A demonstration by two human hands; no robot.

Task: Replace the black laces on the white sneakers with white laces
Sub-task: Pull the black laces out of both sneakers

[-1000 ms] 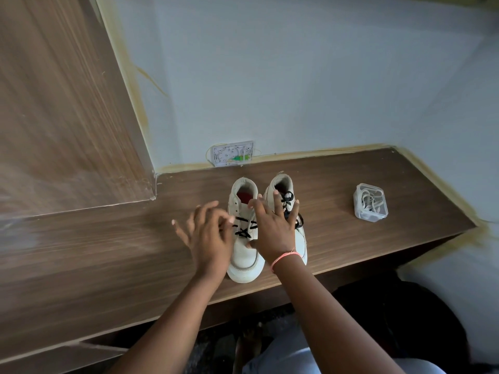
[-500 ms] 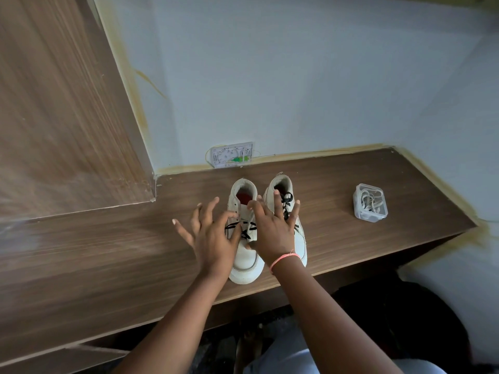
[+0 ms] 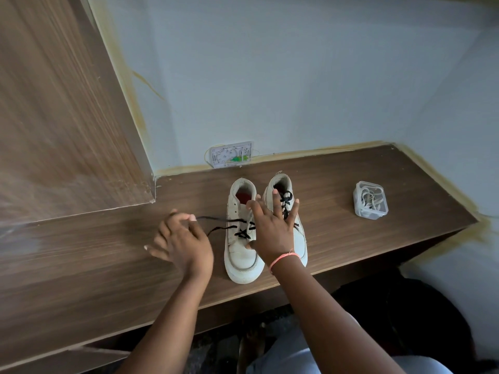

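Two white sneakers stand side by side on the wooden shelf, toes toward me. The left sneaker (image 3: 241, 255) has a partly loosened black lace (image 3: 216, 219) stretched out to its left. My left hand (image 3: 181, 242) pinches the end of that lace between thumb and fingertips. My right hand (image 3: 272, 228) rests flat with straight, spread fingers over both shoes, mostly covering the right sneaker (image 3: 300, 238), whose black lace (image 3: 286, 201) is still threaded. The white laces (image 3: 370, 198) lie coiled in a small clear plastic box at the right.
The wooden shelf (image 3: 351, 238) runs left to right against a pale wall. A tall wooden panel (image 3: 62, 117) rises at the left. A small wall socket plate (image 3: 231, 155) sits behind the shoes. The shelf's front edge is just below the sneakers.
My left hand has moved left away from the left sneaker, drawing the black lace out sideways. My right hand stays pressed on the shoes.
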